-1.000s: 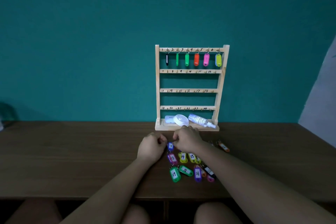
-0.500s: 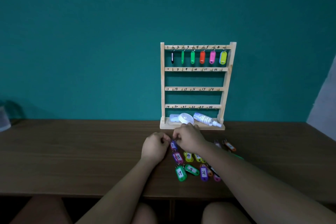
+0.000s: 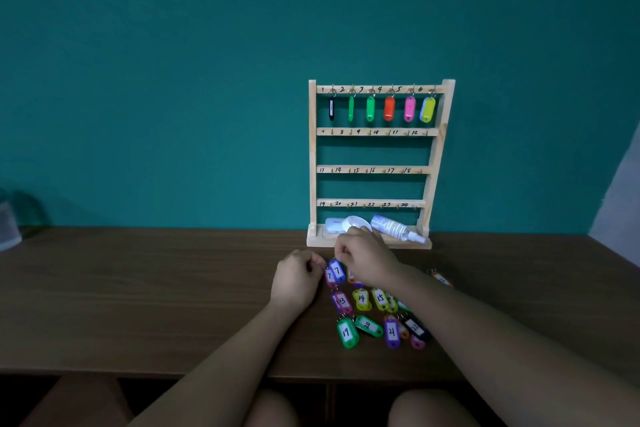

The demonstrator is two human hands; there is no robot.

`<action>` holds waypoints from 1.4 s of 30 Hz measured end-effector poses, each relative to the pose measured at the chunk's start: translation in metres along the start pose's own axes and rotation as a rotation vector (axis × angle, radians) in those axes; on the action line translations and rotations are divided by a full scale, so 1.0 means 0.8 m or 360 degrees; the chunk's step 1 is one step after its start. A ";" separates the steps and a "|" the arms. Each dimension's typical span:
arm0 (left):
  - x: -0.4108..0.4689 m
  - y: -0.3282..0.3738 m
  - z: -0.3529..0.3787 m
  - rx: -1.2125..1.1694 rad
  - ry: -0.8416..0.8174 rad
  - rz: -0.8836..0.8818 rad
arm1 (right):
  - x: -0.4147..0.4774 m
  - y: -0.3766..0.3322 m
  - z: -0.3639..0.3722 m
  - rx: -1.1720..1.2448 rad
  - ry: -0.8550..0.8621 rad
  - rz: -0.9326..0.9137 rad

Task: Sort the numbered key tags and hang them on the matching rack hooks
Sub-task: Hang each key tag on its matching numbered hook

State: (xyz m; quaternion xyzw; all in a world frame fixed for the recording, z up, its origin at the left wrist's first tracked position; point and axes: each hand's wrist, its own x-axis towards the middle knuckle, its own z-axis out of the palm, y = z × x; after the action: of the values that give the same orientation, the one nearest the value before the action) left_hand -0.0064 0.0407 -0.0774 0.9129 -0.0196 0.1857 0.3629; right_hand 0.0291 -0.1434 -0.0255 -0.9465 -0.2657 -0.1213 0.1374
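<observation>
Tag 7 (image 3: 336, 270), blue, tilted just above the table (image 3: 138, 288), pinched at its ring end by the right hand (image 3: 363, 258). Pressed against its left side, a pink tag (image 3: 329, 278) with a similar digit; hard to read for sure. Left hand (image 3: 298, 279) curled close beside both; cannot tell whether gripping anything. Likely parting the two before the lift. Keep the pinch on the ring rather than the body, leaving the loop free. Steady the pink tag so it does not drag along. Then carry up to hook 7 (image 3: 331, 132), leftmost on the rack (image 3: 381, 168) second rail, under the filled top row. Further out: loose tags (image 3: 362, 298) scattered near the right forearm, bottle (image 3: 394, 228) on the rack base.
</observation>
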 end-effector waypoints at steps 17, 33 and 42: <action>0.118 0.093 -0.126 0.0141 0.0292 0.0480 | 0.110 -0.024 -0.145 0.0707 0.0541 0.0276; 0.199 0.159 -0.180 0.0044 0.0352 0.0406 | 0.185 -0.028 -0.201 0.0562 0.0626 0.0473; 0.220 0.168 -0.172 -0.0086 0.0300 0.0287 | 0.179 -0.027 -0.193 0.0402 0.0707 0.0511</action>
State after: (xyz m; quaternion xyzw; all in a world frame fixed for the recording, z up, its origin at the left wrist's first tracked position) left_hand 0.0900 0.0512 0.1651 0.8758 -0.0725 0.3019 0.3695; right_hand 0.1122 -0.1083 0.1659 -0.9021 -0.0890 -0.2682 0.3263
